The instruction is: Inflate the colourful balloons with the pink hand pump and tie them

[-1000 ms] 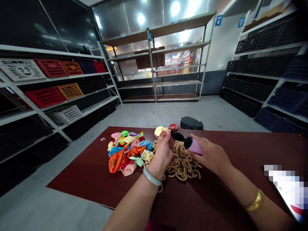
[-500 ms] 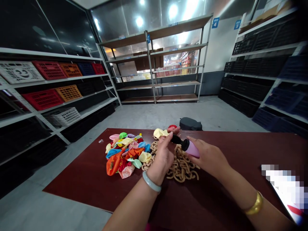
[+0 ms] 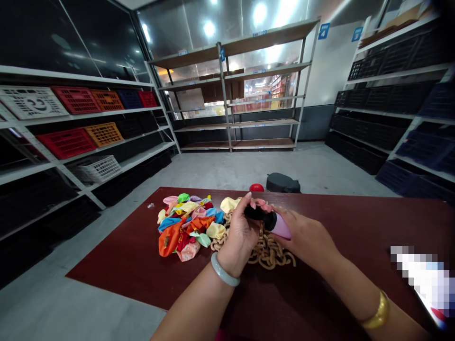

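My right hand (image 3: 307,234) is closed round the lilac body of a lilac-and-black handheld device (image 3: 283,228), whose exact kind I cannot make out. At its black end, the fingers of my left hand (image 3: 245,232) curl round it, partly hiding it. Below both hands lies a heap of tan, curly, tube-like pieces (image 3: 272,253), partly covered by the left hand. Just left of that hand rests a pale yellow balloon (image 3: 229,204). Farther left, a pile of limp, mixed-colour balloons (image 3: 192,222) spreads over the table.
The dark red table (image 3: 121,255) carries a bright, pixelated flat object (image 3: 423,279) at right. A red round thing (image 3: 256,187) and a dark grey case (image 3: 283,182) show past the far edge. Shelving (image 3: 227,87) stands behind; crates (image 3: 76,99) line the left racks.
The device's black end has dropped slightly, and my left fingers have come round it. The pale yellow balloon sits a little lower and farther left. The view has shifted slightly.
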`<state>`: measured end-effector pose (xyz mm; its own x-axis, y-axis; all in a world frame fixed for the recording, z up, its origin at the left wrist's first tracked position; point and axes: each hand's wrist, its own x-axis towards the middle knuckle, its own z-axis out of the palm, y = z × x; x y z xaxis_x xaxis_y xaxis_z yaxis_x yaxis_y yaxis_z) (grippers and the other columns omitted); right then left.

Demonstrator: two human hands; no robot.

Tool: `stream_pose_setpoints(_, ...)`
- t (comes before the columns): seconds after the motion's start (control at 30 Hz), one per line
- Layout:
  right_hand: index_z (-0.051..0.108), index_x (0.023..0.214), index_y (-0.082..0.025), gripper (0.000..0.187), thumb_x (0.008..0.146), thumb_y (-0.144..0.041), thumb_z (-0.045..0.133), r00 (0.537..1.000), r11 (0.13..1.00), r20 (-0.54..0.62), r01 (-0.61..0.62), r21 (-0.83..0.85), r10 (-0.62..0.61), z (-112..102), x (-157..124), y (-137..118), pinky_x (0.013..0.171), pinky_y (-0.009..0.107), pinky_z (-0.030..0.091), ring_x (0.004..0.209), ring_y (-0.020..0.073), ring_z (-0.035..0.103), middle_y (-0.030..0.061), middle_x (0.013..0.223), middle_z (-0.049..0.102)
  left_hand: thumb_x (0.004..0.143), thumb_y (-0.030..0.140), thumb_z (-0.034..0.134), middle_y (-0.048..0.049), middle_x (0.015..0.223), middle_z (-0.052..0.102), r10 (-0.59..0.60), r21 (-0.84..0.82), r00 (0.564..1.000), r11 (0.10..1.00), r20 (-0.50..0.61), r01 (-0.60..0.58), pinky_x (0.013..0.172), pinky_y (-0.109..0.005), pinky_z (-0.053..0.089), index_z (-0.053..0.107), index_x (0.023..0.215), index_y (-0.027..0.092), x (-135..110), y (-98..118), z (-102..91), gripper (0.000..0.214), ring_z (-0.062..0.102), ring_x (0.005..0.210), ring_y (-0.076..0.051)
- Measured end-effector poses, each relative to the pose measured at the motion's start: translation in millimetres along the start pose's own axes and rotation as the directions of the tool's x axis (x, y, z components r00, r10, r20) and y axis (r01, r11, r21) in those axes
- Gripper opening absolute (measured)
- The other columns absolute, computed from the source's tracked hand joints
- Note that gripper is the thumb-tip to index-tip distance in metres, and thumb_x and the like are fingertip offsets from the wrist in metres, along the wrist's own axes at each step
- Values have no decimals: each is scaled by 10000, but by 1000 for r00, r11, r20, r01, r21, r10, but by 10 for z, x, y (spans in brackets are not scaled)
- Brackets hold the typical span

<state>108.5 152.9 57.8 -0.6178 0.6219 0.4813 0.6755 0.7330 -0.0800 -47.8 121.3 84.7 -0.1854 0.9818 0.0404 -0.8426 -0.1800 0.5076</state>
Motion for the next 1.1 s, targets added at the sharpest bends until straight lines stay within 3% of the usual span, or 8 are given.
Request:
stream_pose_setpoints(0.27, 441, 1302, -236, 540, 824, -463, 549, 1000, 1000, 12, 7, 2, -7, 36, -6, -19, 712, 378, 530, 976, 268, 639, 103, 1160, 638, 791, 335, 653, 61, 471, 317, 49, -25, 998, 998, -30, -50, 508, -245, 372, 342, 522, 184, 42, 43, 34, 438, 354, 432, -69)
stream_pose_setpoints(0.6, 463, 1286, -254, 546, 813, -518, 532, 998, 999, 44, 40, -6, -40, 121, -8, 145, 691, 378, 542, 971, 260, 651, 66, 1175, 648, 747, 254, 678, 93, 426, 233, 250, -92, 963, 961, -99, -259, 386, -208, 234, 245, 533, 200, 209, 788, -201, 485, 255, 344, -40)
stream_pose_setpoints(0.77, 490, 1267, -265, 532, 798, -508, 549, 997, 998, 50, 59, -1, -59, 94, -1, 206, 658, 353, 533, 915, 248, 668, 50, 1147, 664, 733, 224, 674, 97, 428, 220, 324, -68, 937, 940, -132, -334, 368, -201, 198, 220, 538, 203, 208, 953, -233, 494, 258, 334, -35)
stream_pose_setpoints(0.9, 476, 1283, -244, 549, 802, -498, 542, 995, 998, 81, 54, -37, -51, 134, -24, 198, 602, 354, 511, 828, 259, 681, 75, 1103, 678, 750, 231, 661, 97, 423, 224, 280, -59, 954, 956, -105, -287, 373, -216, 196, 245, 549, 202, 220, 800, -216, 463, 244, 336, -43)
stream_pose_setpoints(1.1, 500, 1194, -231, 455, 813, -475, 541, 996, 999, 80, 31, -20, -29, 128, -37, 30, 603, 335, 487, 823, 252, 675, 77, 1040, 687, 776, 303, 651, 88, 429, 236, 176, -25, 978, 983, -116, -180, 385, -228, 186, 298, 561, 198, 173, 207, -92, 426, 229, 352, -53)
